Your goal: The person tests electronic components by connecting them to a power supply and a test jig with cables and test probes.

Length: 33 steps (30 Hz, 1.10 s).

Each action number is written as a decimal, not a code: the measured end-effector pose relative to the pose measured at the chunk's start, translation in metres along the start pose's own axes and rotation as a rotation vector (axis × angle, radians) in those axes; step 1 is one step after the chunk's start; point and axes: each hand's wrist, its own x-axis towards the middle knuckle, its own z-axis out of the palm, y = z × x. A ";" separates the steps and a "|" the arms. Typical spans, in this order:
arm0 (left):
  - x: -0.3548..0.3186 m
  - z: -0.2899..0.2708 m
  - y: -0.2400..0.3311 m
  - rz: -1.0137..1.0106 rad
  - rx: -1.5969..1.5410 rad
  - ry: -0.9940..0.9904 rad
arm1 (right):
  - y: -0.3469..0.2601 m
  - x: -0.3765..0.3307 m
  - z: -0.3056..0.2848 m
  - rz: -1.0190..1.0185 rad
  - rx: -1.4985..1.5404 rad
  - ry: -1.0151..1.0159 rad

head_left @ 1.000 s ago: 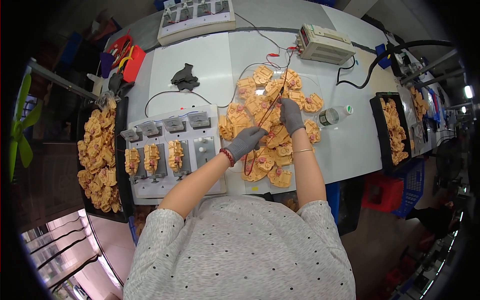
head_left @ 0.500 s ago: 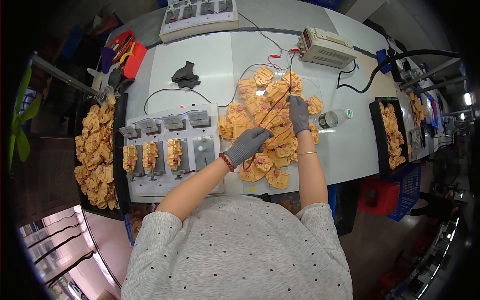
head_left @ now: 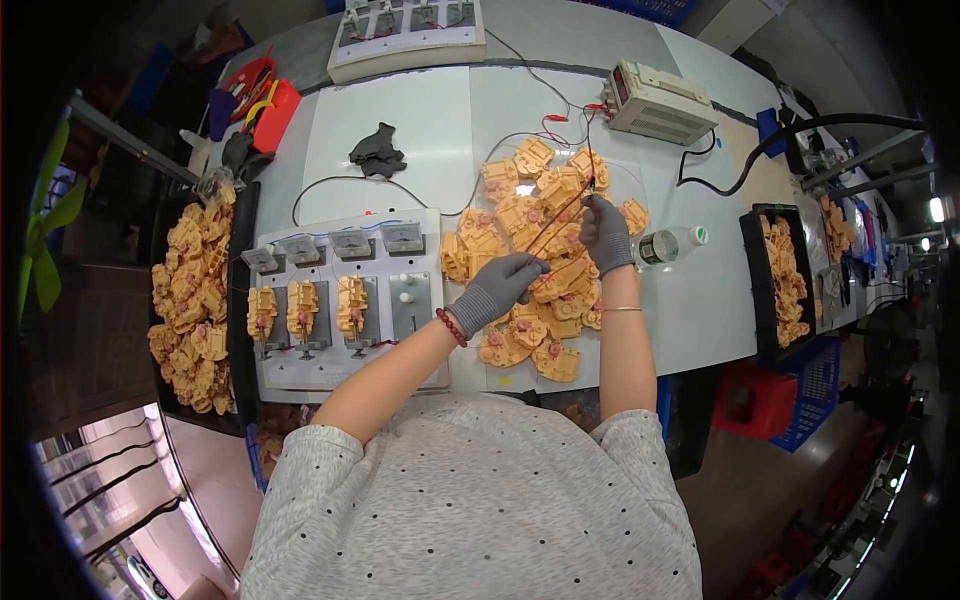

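My left hand (head_left: 500, 283), in a grey glove, is closed on thin red and dark wires (head_left: 556, 226). These stretch up and to the right toward my right hand (head_left: 606, 238), also gloved and closed on them near a dark clip end. Beneath both hands lies a loose heap of yellow plastic gear housings (head_left: 515, 215), several with small pinkish-red parts. To the left of my left hand stands a white test fixture (head_left: 425, 365) with small meters (head_left: 350, 242) along its back. Three yellow housings (head_left: 351, 303) sit upright in its stations; the rightmost station holds none.
A power supply (head_left: 660, 105) with red leads stands at the back right. Near my right hand lies a clear bottle (head_left: 660, 246). Black trays of housings flank the table, left (head_left: 242, 300) and right (head_left: 757, 270). A dark glove (head_left: 378, 152) lies behind the fixture.
My right hand has shifted slightly right and turned, with the wires still in it. The wire loop that hung below my left hand no longer shows. My left hand is nearly still.
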 end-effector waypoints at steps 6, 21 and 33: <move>-0.001 -0.002 -0.003 -0.022 -0.021 0.015 | 0.005 -0.006 -0.004 0.194 0.261 -0.143; -0.008 -0.001 -0.002 0.001 0.019 -0.004 | 0.016 -0.016 -0.002 0.036 0.173 -0.061; -0.014 0.010 -0.009 -0.001 0.089 -0.089 | -0.003 -0.033 0.014 0.054 0.167 -0.085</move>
